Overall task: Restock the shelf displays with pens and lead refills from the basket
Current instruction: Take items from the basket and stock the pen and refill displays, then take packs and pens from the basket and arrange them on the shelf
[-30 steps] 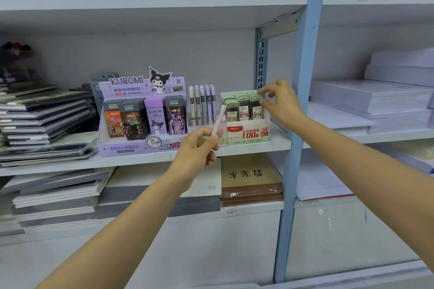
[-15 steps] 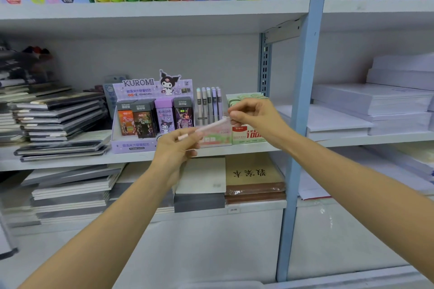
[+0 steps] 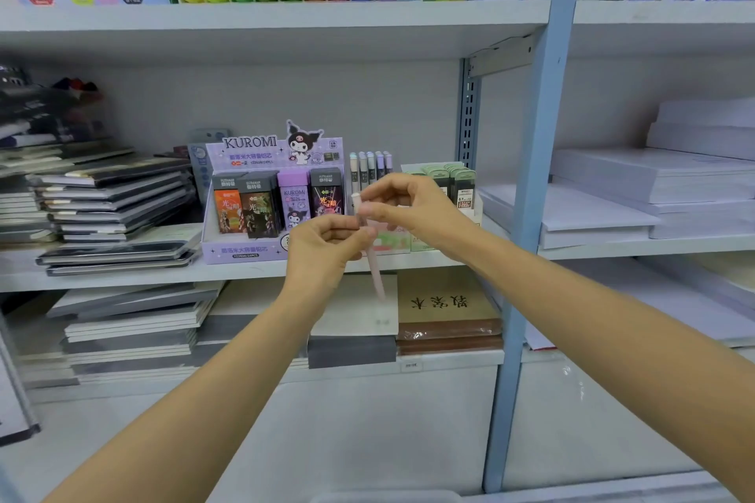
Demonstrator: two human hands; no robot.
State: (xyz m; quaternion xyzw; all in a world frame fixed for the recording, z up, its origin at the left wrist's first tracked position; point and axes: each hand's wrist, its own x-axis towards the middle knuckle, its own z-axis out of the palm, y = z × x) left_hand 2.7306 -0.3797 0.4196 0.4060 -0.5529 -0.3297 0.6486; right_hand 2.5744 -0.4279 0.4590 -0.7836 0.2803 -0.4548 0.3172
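A grey metal shelf [image 3: 122,280] ran along the stationery aisle, and a purple cardboard display box [image 3: 245,251] stood on it. Just in front of that box's right end, both hands held a pale pink pen [image 3: 378,278] nearly upright. The left hand [image 3: 322,249] pinched its middle, and the right hand [image 3: 412,208] pinched its top. Right of the box stood slim pastel pens [image 3: 369,165], then green lead refill cases [image 3: 459,176], partly hidden behind the right hand. The pink pen's lower tip was blurred. The box read "KUROMI"; the label under the green cases showed "0.7".
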